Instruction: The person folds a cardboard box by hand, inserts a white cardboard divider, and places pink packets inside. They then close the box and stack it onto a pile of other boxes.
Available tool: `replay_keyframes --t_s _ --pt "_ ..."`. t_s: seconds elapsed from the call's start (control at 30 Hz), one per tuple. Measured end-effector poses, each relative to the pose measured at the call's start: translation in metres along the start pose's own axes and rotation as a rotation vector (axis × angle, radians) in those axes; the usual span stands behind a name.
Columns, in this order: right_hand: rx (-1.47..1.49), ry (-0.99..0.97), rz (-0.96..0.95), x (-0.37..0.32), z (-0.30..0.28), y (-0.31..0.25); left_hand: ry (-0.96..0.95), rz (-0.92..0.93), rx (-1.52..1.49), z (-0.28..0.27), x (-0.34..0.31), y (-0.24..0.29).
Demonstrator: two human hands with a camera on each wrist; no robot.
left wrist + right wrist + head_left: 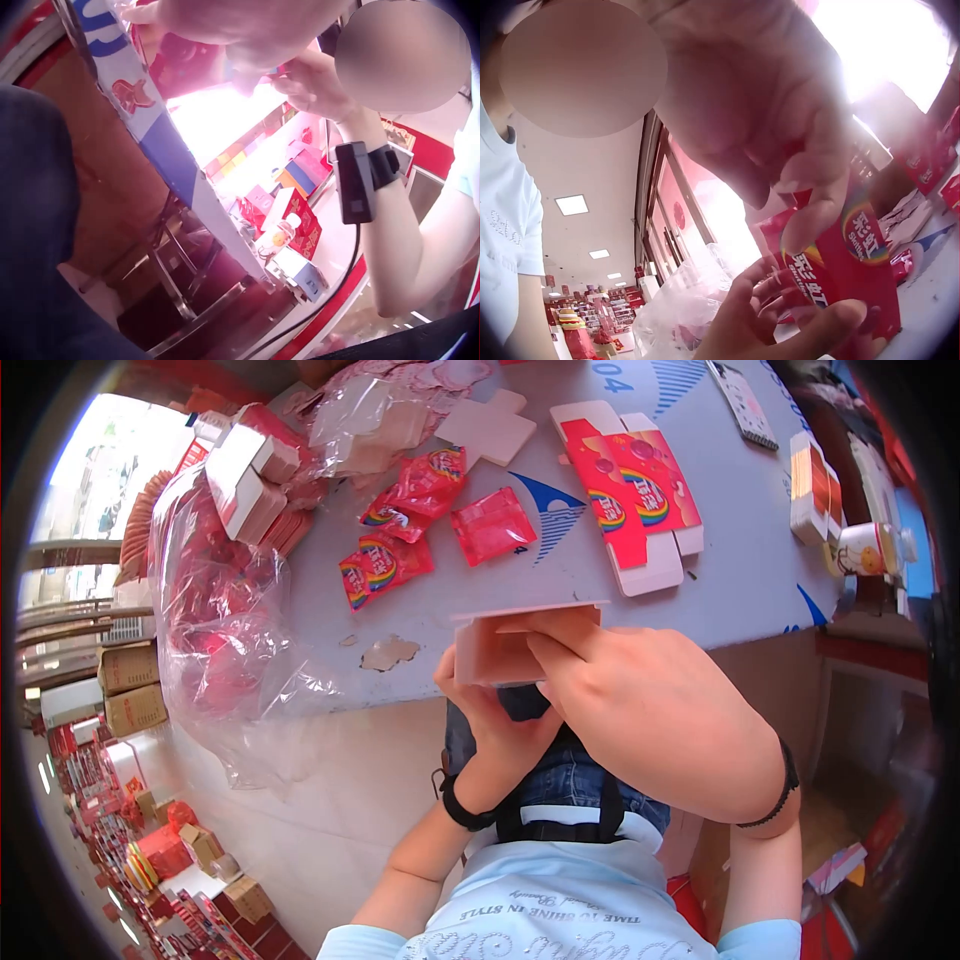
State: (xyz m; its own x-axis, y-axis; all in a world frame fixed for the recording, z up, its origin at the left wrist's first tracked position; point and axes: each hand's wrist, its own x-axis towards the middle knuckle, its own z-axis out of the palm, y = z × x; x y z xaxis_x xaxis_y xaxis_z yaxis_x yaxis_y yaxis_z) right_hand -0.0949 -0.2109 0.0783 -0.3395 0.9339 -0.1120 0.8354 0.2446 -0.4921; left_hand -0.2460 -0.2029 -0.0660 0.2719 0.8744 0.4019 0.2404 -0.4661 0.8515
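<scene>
An open-topped candy carton [490, 663], pale inside, is held over the front edge of the table. Its printed outside, red with rainbows and white characters, shows in the right wrist view. My left hand [500, 720] grips the carton from below, thumb on one side and fingers on the other. At the carton's mouth, my right hand [640, 685] has curled fingers reaching over the rim and pinching at the wall; the fingertips inside are partly hidden. Beyond it lie several red candy packets [495, 526] and flat, unfolded red cartons [645, 495].
Clear plastic wrap [230, 620] hangs over the table's left edge, near a stack of white cartons [245, 495]. A white cross-shaped card [488, 426] lies at the back. A notebook [742, 405] and a small bottle [870, 550] are on the right.
</scene>
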Motion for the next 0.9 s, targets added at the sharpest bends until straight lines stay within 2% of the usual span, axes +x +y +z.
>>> replay_keyframes --t_s 0.03,0.1,0.13,0.2,0.27,0.33,0.53,0.63,0.7,0.83,0.9 --pt "-0.041 -0.037 -0.016 0.000 -0.002 0.000 0.026 -0.002 0.003 -0.007 0.005 0.002" --pt "-0.097 -0.089 -0.052 0.002 -0.005 0.000 -0.077 0.038 0.169 -0.027 0.017 0.007" --pt "-0.129 -0.106 -0.020 0.003 -0.006 -0.001 -0.049 0.030 0.169 -0.032 0.024 0.006" --pt "-0.176 -0.136 -0.007 0.007 -0.008 -0.003 -0.206 -0.024 -0.019 -0.036 0.039 0.001" --pt "-0.190 -0.154 0.094 0.010 -0.011 -0.005 -0.197 -0.096 -0.120 -0.039 0.045 0.001" --pt "-0.204 -0.158 0.039 0.010 -0.015 -0.004 -0.306 0.047 -0.075 -0.040 0.051 -0.008" --pt "-0.184 -0.209 0.033 0.009 -0.010 -0.006 -0.260 -0.008 -0.162 -0.039 0.049 -0.007" --pt "-0.164 -0.230 0.096 0.010 -0.013 -0.010 -0.270 0.004 -0.142 -0.040 0.052 -0.007" --pt "-0.155 -0.125 0.073 0.007 -0.015 -0.011 -0.266 -0.007 -0.145 -0.041 0.054 -0.006" --pt "-0.130 -0.042 0.073 0.002 -0.022 -0.010 -0.244 -0.032 -0.169 -0.040 0.053 -0.009" --pt "0.062 0.081 0.128 -0.002 -0.032 -0.008 -0.241 -0.031 -0.187 -0.040 0.053 -0.010"
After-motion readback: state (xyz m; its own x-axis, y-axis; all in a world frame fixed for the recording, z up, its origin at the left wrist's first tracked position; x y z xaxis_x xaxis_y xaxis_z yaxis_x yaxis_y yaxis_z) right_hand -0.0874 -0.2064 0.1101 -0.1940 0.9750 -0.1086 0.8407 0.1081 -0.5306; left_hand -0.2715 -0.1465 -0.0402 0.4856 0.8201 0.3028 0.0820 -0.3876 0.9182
